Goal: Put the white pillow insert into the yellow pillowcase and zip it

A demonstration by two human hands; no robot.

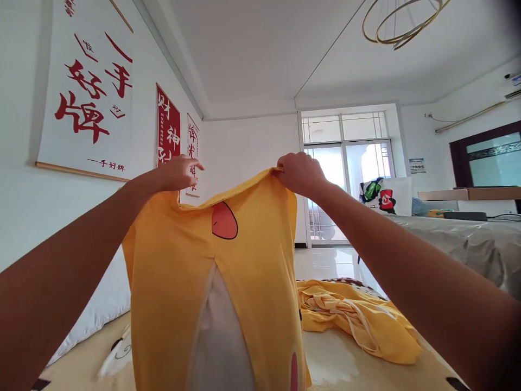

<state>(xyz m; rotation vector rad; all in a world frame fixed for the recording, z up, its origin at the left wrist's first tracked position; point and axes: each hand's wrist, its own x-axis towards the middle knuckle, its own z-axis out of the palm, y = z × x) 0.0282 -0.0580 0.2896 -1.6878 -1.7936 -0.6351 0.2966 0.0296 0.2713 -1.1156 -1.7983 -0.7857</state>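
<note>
In front of me hang yellow pajama pants (pixel 171 255), waistband up. A pink, black-outlined print shows near the waist, and pale grey-white shows between the two legs. My right hand (pixel 301 171) pinches the waistband's right corner and holds it high. Over at the left corner, my left hand (pixel 188 172) is raised just above the cloth, its thumb and fingers apart. The left part of the waistband sags below that hand, and whether the wrist touches it I cannot tell.
Another yellow garment (pixel 358 320) with pale trim lies bunched on the bed (pixel 337 353). A white pillow (pixel 101 298) is at left, against the wall with hanging scrolls (pixel 87 92). At right stand a plastic-covered surface (pixel 459 236), a printed bag (pixel 402 195) and a cardboard box (pixel 488 193).
</note>
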